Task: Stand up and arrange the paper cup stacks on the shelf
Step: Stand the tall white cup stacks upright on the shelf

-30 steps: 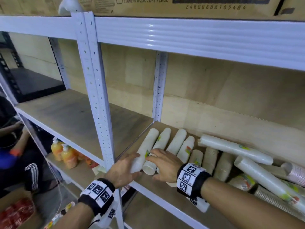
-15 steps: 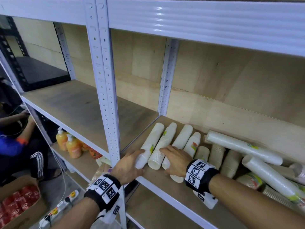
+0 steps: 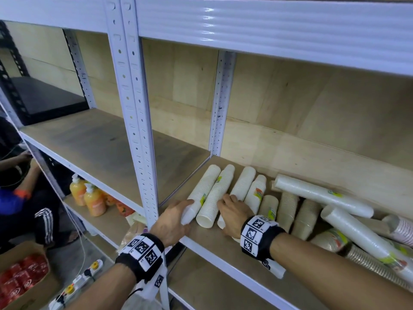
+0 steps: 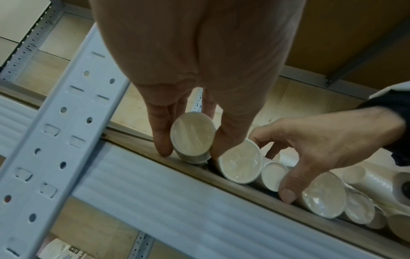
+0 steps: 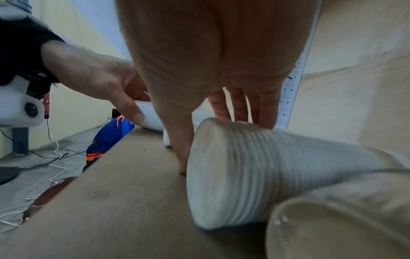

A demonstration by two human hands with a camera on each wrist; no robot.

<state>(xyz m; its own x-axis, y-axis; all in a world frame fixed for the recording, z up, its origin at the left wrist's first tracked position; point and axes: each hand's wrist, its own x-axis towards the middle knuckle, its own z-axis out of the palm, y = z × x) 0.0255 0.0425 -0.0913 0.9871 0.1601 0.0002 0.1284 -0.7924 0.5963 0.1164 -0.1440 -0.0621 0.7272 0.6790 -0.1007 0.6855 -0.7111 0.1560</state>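
White paper cup stacks (image 3: 214, 193) lie on their sides in a row across a wooden shelf (image 3: 225, 262) framed in pale grey steel, their closed ends toward the front edge. At the row's left end, the person's left hand (image 3: 172, 222) curls round the outermost stack (image 3: 201, 193); the left wrist view shows thumb on one side and fingers on the other, a grip pinching the stack's round end (image 4: 193, 134) just above the shelf board. Beside it, the right hand (image 3: 232, 218) reaches over the third stack (image 3: 242, 184), with fingers laid over the top of the stack and the thumb down its near side, its tip on the board, a grip cupping that stack. The second stack (image 3: 212, 202) lies between the two hands, touching its neighbours. Further right, shorter brownish stacks (image 3: 288, 209) sit end-on to the front, and long plastic-wrapped white sleeves of cups (image 3: 321, 195) lie slanted across them toward the back wall. Both wrists carry black bands with square black-and-white markers (image 3: 143, 249). On the lower shelf to the left stand orange pump bottles (image 3: 93, 200); a seated person in blue (image 3: 13, 202) is on the floor near a cardboard box of red items (image 3: 20, 283) and a white power strip (image 3: 82, 278).
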